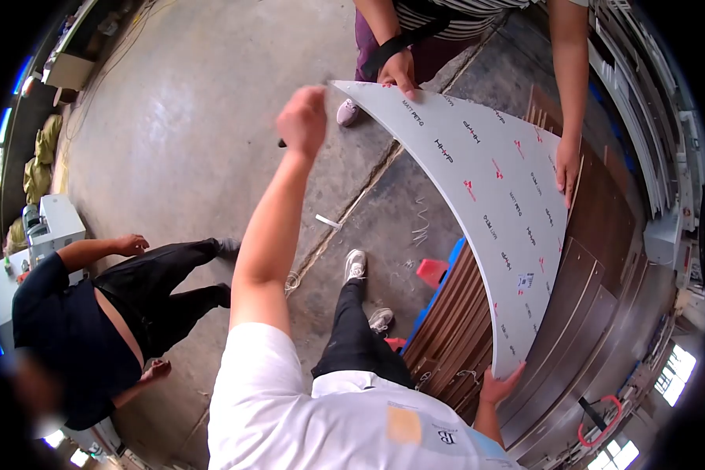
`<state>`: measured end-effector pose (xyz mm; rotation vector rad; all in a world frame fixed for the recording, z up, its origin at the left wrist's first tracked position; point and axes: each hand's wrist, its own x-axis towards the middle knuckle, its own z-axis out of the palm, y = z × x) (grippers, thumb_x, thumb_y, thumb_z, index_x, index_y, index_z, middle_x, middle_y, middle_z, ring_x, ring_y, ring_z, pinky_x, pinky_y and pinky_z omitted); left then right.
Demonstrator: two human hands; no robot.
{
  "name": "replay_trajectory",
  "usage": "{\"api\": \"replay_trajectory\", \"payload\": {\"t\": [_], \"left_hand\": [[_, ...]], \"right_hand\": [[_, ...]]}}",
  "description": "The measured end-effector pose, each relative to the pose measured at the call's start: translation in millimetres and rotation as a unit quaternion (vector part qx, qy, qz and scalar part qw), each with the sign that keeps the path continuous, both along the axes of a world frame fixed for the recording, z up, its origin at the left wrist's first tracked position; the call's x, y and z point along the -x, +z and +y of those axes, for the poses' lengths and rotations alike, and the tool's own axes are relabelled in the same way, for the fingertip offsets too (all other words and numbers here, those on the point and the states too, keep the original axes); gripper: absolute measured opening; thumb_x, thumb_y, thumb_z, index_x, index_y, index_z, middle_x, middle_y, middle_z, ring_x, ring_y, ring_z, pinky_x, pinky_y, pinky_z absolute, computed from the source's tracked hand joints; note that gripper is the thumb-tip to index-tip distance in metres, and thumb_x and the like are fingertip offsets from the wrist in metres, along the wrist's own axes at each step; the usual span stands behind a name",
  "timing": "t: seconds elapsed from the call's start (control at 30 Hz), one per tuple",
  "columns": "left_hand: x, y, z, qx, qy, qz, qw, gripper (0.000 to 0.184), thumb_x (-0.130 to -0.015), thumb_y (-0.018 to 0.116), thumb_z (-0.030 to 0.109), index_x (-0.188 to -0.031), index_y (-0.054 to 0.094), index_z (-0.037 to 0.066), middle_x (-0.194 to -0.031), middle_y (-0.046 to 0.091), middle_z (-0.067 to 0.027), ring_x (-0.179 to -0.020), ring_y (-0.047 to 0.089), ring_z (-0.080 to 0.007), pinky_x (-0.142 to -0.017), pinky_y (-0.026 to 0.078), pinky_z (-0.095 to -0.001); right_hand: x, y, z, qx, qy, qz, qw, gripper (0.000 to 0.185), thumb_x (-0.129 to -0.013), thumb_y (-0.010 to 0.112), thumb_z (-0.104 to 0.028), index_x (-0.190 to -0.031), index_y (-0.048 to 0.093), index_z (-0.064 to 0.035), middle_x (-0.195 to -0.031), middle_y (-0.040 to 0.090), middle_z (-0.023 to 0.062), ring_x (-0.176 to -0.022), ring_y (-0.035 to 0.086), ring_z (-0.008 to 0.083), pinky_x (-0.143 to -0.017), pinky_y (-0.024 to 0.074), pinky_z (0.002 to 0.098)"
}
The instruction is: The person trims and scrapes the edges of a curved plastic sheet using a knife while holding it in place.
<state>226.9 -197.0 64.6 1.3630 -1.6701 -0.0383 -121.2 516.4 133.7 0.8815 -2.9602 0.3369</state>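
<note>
A large pale grey panel (517,184), covered in printed film with black and red lettering, reaches from upper middle to lower right, curved by the lens. My right hand (503,384) grips its near end, fingers on the edge. My left hand (302,123) is raised in a fist just left of the panel's far left corner, apart from it and slightly blurred. A small dark tip (281,143) pokes out of that fist; the rest is hidden. Across from me, a co-worker's hand (399,72) holds the far edge, and their other hand (568,171) the right side.
Stacked brown boards (454,313) lie beneath and beside the panel, with a blue edge and a red piece (432,272) near them. Another person in dark clothes (78,321) is at left by a white machine (59,223). A white strip (328,222) lies on the concrete floor (188,149).
</note>
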Motion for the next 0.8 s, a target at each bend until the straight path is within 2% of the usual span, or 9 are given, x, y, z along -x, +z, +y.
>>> {"api": "replay_trajectory", "payload": {"t": [0.07, 0.17, 0.2, 0.37, 0.47, 0.53, 0.57, 0.67, 0.8], "left_hand": [[15, 13, 33, 0.005, -0.118, -0.072, 0.99, 0.014, -0.097, 0.072, 0.027, -0.085, 0.07, 0.019, -0.09, 0.075, -0.0054, -0.079, 0.074, -0.0303, -0.061, 0.057, -0.0444], [14, 16, 12, -0.011, -0.072, -0.149, 0.986, 0.018, -0.096, 0.072, 0.03, -0.083, 0.069, 0.019, -0.088, 0.075, -0.005, -0.077, 0.074, -0.0289, -0.06, 0.056, -0.0436], [10, 16, -3, -0.029, -0.038, -0.137, 0.989, 0.025, -0.099, 0.069, 0.032, -0.08, 0.066, 0.016, -0.088, 0.075, -0.0055, -0.076, 0.073, -0.0309, -0.061, 0.056, -0.0447], [-17, 23, -26, -0.177, 0.074, -0.091, 0.977, 0.022, -0.102, 0.07, 0.028, -0.087, 0.07, 0.012, -0.089, 0.074, -0.0105, -0.077, 0.071, -0.0367, -0.062, 0.054, -0.046], [8, 13, 18, -0.025, -0.045, 0.012, 0.999, 0.021, -0.102, 0.07, 0.029, -0.088, 0.071, 0.013, -0.089, 0.074, -0.0104, -0.079, 0.071, -0.0359, -0.062, 0.054, -0.0445], [24, 19, 46, -0.049, -0.147, -0.067, 0.986, 0.021, -0.101, 0.071, 0.031, -0.089, 0.071, 0.014, -0.09, 0.074, -0.0097, -0.08, 0.072, -0.0351, -0.063, 0.055, -0.0441], [29, 19, 47, -0.037, -0.132, -0.106, 0.985, 0.027, -0.099, 0.072, 0.033, -0.078, 0.065, 0.016, -0.081, 0.071, -0.0079, -0.076, 0.072, -0.0326, -0.06, 0.054, -0.0437], [11, -1, -1, -0.02, -0.012, -0.074, 0.997, 0.027, -0.099, 0.072, 0.033, -0.079, 0.065, 0.015, -0.081, 0.072, -0.0089, -0.075, 0.072, -0.0334, -0.06, 0.055, -0.0446], [-21, 4, -37, -0.184, 0.102, -0.026, 0.977, 0.029, -0.1, 0.071, 0.033, -0.079, 0.066, 0.014, -0.084, 0.074, -0.0088, -0.074, 0.071, -0.0351, -0.061, 0.055, -0.0466]], "right_hand": [[1, 0, 2, 0.0, 0.008, 0.004, 1.0, 0.104, -0.069, 0.085, -0.015, -0.162, 0.04, -0.0043, -0.155, 0.054, 0.0236, -0.143, 0.053, 0.0433, -0.12, 0.0427, 0.0488], [2, 0, 0, 0.001, 0.01, 0.009, 1.0, 0.103, -0.07, 0.086, -0.016, -0.162, 0.04, -0.0042, -0.154, 0.056, 0.0233, -0.141, 0.054, 0.0434, -0.118, 0.044, 0.0493], [0, 2, -2, 0.001, 0.01, 0.01, 1.0, 0.103, -0.07, 0.086, -0.016, -0.162, 0.04, -0.0041, -0.154, 0.056, 0.0232, -0.141, 0.055, 0.0435, -0.117, 0.0443, 0.0495], [-3, 4, -5, -0.002, 0.012, 0.008, 1.0, 0.104, -0.07, 0.086, -0.015, -0.162, 0.04, -0.0053, -0.153, 0.056, 0.0229, -0.141, 0.054, 0.0437, -0.117, 0.0445, 0.0497], [-4, 10, -3, -0.001, 0.007, -0.004, 1.0, 0.105, -0.069, 0.086, -0.015, -0.163, 0.039, -0.0062, -0.153, 0.057, 0.0226, -0.141, 0.054, 0.044, -0.117, 0.0444, 0.0498], [0, 5, -4, 0.008, 0.015, -0.008, 1.0, 0.105, -0.069, 0.086, -0.015, -0.163, 0.039, -0.0066, -0.153, 0.057, 0.0223, -0.141, 0.054, 0.0441, -0.117, 0.0444, 0.05], [1, 5, -2, 0.004, 0.012, -0.006, 1.0, 0.105, -0.069, 0.086, -0.015, -0.163, 0.039, -0.0066, -0.153, 0.057, 0.0221, -0.141, 0.054, 0.0441, -0.117, 0.0444, 0.0499], [-1, 7, -4, -0.005, 0.001, -0.001, 1.0, 0.106, -0.069, 0.086, -0.015, -0.163, 0.039, -0.0064, -0.153, 0.057, 0.0217, -0.141, 0.054, 0.0441, -0.117, 0.0445, 0.0498], [-2, 3, 0, -0.004, 0.001, 0.005, 1.0, 0.105, -0.069, 0.086, -0.016, -0.163, 0.04, -0.0068, -0.153, 0.057, 0.0217, -0.14, 0.054, 0.0444, -0.117, 0.0446, 0.0501]]}}
